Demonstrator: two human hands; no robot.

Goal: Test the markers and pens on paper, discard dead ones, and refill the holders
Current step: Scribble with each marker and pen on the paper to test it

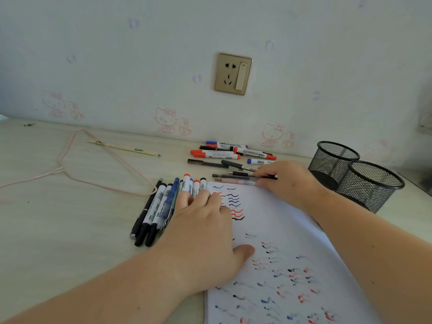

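We see the left hand [205, 232] lying palm down across the left edge of the white paper [292, 253], its fingers bent over a row of markers and pens [159, 206] that lies side by side just left of the sheet; the fingertips press on the nearer caps, and the thumb rests flat on the paper. Whether any pen is actually clasped we cannot tell. The right hand [286, 181] reaches to the far edge of the paper, fingers curled onto a few slim pens [238, 178] lying crosswise there, pinching their right ends. Farther off, near the wall, a loose pile of whiteboard markers [231, 152] lies on the desk [70, 230]. Two black mesh holders [355, 176] stand touching each other at the right. The paper carries blue, black and red test squiggles.
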